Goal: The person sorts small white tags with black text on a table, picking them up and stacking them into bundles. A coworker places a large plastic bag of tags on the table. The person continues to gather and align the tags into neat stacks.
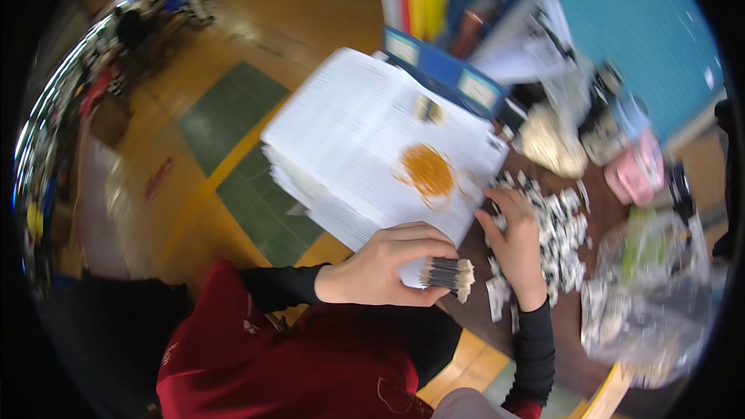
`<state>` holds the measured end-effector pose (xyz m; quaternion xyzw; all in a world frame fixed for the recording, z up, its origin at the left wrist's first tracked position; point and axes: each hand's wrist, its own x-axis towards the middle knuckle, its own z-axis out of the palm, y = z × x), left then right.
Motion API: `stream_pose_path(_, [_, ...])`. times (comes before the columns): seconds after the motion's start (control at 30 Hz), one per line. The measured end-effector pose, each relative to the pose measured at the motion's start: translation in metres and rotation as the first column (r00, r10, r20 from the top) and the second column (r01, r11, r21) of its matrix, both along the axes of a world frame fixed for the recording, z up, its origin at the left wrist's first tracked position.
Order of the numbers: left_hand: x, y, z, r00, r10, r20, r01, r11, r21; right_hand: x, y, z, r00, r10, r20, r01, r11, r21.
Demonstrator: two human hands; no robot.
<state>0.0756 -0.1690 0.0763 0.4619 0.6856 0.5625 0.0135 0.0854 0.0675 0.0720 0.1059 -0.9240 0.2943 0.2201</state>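
Observation:
My left hand is closed around a stack of thin black-and-white pieces, whose pale ends stick out past the fingers. Beside the paper's right edge, my right hand has thumb and forefinger apart, and nothing shows between them. It hovers over or rests among a loose heap of small black-and-white pieces; I cannot tell if it touches them. A pile of orange rubber bands lies on a thick stack of printed paper. Farther back on the paper is a small bundle of similar pieces.
A blue file holder with folders stands behind the paper. At the right are a clear bag with cream contents, a pink container and a large clear plastic bag. The brown table ends near my body.

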Motion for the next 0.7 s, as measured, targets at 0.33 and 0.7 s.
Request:
stream_pose_path(0.33, [-0.019, -0.038, -0.025, 0.729, -0.105, 0.676, -0.163, 0.933, 0.322, -0.030, -0.012, -0.038, 0.998, -0.028, -0.063, 0.025, 0.998, -0.054])
stream_pose_path(0.7, [-0.003, 0.028, -0.038, 0.893, -0.153, 0.424, 0.069, 0.976, 0.206, 0.032, -0.019, 0.044, 0.922, 0.284, 0.262, 0.058, 0.569, -0.820])
